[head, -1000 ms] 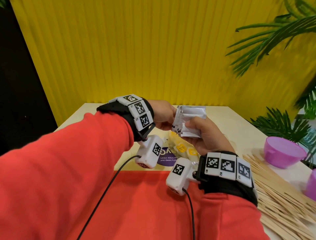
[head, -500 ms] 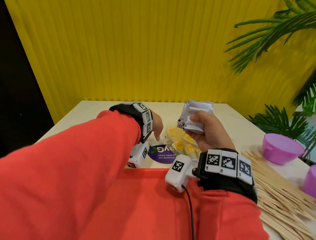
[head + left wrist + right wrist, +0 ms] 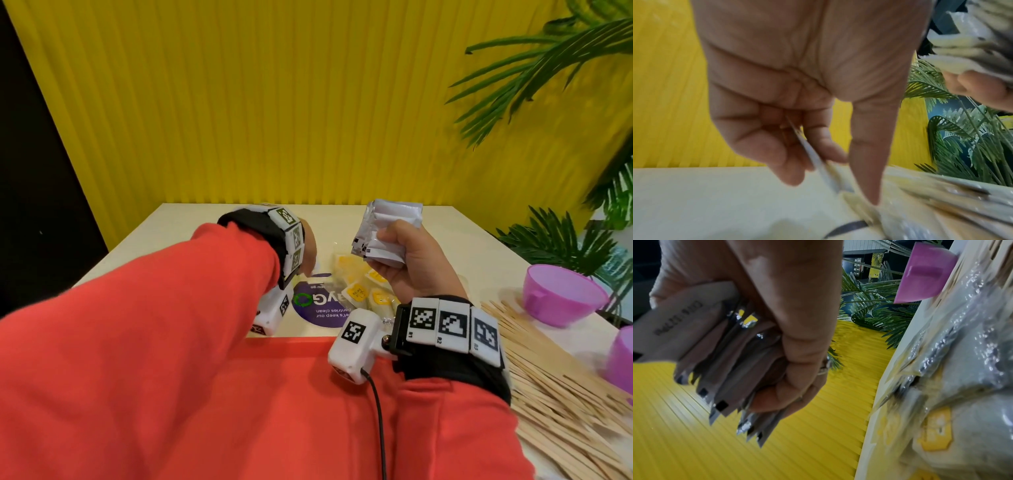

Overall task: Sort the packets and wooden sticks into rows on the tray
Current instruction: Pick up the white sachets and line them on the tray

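Right hand (image 3: 414, 260): raised above the desk (image 3: 212, 233), fingers curled tight round a stack of silver packets (image 3: 387, 233); the packets fan out past the knuckles in the right wrist view.

Left hand (image 3: 308, 251): lowered to the desk surface, largely hidden behind its own wristband in the head view. In the left wrist view the curled fingers (image 3: 777, 154) pinch a thin, flat, pale item (image 3: 818, 162), apparently a single packet seen edge-on, though the blur makes this uncertain.

Clear bag of yellow-labelled packets (image 3: 363, 291): lies on the desk between the two hands, partly covered by the right wrist.

Purple round sticker (image 3: 318, 308): flat on the desk, beside the bag, with white print and a green ring.

Wooden sticks (image 3: 561, 394): loose heap on the right of the desk, near edge cut off by the frame.

Purple bowl (image 3: 561, 298): stands behind the sticks; a second purple bowl (image 3: 621, 356) sits at the right frame edge.

Red tray (image 3: 308, 342): only its far edge shows; both red sleeves (image 3: 137, 342) block the rest.

Surroundings: yellow ribbed wall (image 3: 274, 102), green plant (image 3: 548, 61) at the right.
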The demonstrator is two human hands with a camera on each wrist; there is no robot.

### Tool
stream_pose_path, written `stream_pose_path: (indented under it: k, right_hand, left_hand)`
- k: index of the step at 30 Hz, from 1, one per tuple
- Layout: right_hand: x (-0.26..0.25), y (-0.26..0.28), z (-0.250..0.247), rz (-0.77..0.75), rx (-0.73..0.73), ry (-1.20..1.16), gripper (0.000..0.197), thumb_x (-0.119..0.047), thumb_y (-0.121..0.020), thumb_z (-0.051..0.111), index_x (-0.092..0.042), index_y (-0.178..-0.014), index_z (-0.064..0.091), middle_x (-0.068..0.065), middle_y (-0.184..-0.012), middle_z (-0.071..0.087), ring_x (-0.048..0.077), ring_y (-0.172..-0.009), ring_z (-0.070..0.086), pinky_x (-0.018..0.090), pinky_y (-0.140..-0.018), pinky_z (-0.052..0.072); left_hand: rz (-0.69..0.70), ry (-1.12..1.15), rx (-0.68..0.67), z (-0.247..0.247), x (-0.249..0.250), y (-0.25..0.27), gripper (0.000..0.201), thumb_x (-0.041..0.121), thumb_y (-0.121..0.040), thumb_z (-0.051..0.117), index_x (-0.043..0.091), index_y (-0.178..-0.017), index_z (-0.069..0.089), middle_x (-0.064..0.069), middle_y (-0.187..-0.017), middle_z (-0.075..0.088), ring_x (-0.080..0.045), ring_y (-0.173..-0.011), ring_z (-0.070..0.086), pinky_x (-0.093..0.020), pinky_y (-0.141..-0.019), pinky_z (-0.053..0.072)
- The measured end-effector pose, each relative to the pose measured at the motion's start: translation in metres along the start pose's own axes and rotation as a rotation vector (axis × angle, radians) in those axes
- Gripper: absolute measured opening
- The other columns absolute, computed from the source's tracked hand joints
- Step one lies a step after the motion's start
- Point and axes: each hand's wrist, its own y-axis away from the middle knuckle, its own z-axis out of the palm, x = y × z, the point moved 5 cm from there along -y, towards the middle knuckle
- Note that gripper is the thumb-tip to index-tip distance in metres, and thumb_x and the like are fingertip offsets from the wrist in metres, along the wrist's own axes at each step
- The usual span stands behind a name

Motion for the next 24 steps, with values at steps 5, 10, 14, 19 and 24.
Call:
stream_pose_path:
  k: [5,10,14,19,24]
  right_hand:
    - [0.001,0.000,0.002,0.004,-0.011,0.008,0.037,-0.011,-0.054,0.051,-0.020,-0.089,0.057,0.000,-0.070,0.060,0.012,-0.059,0.059,0.019,-0.050,0.048]
    - [0.002,-0.001,0.003,0.007,-0.015,-0.006,0.036,-0.010,-0.055,0.050,-0.019,-0.090,0.057,0.002,-0.072,0.059,0.014,-0.062,0.057,0.019,-0.049,0.049]
    - [0.004,-0.001,0.007,0.021,-0.030,-0.050,0.038,-0.009,-0.056,0.051,-0.016,-0.093,0.058,0.001,-0.066,0.063,0.013,-0.058,0.059,0.021,-0.050,0.050]
    - [0.002,-0.001,0.010,0.037,-0.073,-0.091,0.036,-0.008,-0.058,0.051,-0.015,-0.092,0.059,0.001,-0.065,0.066,0.013,-0.057,0.062,0.025,-0.056,0.050]
    - [0.004,0.002,0.019,0.087,-0.112,-0.040,0.047,-0.010,-0.058,0.052,-0.014,-0.104,0.059,0.005,-0.074,0.065,0.019,-0.067,0.060,0.031,-0.065,0.047]
  left_hand:
    - [-0.038,0.041,0.205,-0.027,-0.007,0.010,0.033,0.026,-0.079,0.072,0.012,-0.060,0.049,0.003,-0.063,0.046,-0.015,-0.058,0.047,-0.024,-0.053,0.035]
    - [0.071,0.605,0.321,-0.036,0.001,0.011,0.013,0.016,-0.090,0.050,0.015,-0.077,0.049,-0.003,-0.066,0.044,-0.014,-0.056,0.038,-0.021,-0.049,0.029]
    - [0.195,0.833,0.244,-0.030,0.015,0.023,0.005,0.016,-0.090,0.055,0.011,-0.090,0.054,-0.006,-0.091,0.051,-0.018,-0.082,0.048,-0.025,-0.065,0.041]
    - [0.227,0.603,0.275,-0.030,0.015,0.029,0.022,0.012,-0.089,0.057,0.013,-0.069,0.050,0.000,-0.065,0.051,-0.010,-0.055,0.048,-0.016,-0.054,0.042]
    - [0.246,0.651,0.191,-0.016,0.018,0.037,0.022,0.002,-0.094,0.042,0.010,-0.076,0.051,-0.005,-0.071,0.055,-0.008,-0.052,0.056,-0.014,-0.047,0.044]
